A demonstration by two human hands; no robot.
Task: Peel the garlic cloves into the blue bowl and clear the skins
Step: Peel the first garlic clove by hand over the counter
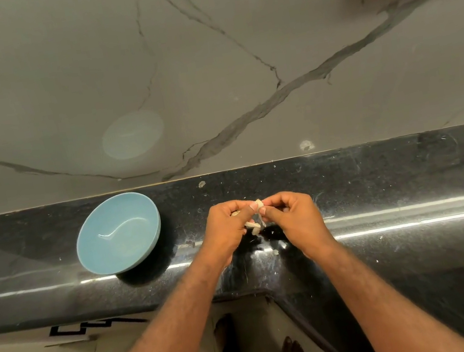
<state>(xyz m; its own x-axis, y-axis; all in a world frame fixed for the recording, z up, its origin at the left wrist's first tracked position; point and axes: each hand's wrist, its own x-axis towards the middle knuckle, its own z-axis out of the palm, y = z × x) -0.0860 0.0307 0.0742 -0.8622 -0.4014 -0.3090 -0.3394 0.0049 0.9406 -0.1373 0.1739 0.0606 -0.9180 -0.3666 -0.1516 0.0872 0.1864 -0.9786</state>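
One blue bowl point(119, 236), no cloves seen in it, stands on the black counter point(380, 180) well to the left of both hands. Left hand point(227, 226), the nearer one, pinches the garlic clove point(257, 204) at thumb and fingertips. Right hand point(290, 212) pinches the same clove from the opposite side. Clove's long axis: cannot tell, fingers cover most of it. A strip of skin point(252, 226) hangs beneath. Judgement: the peeled clove must travel leftward, and the left hand has the shorter reach.
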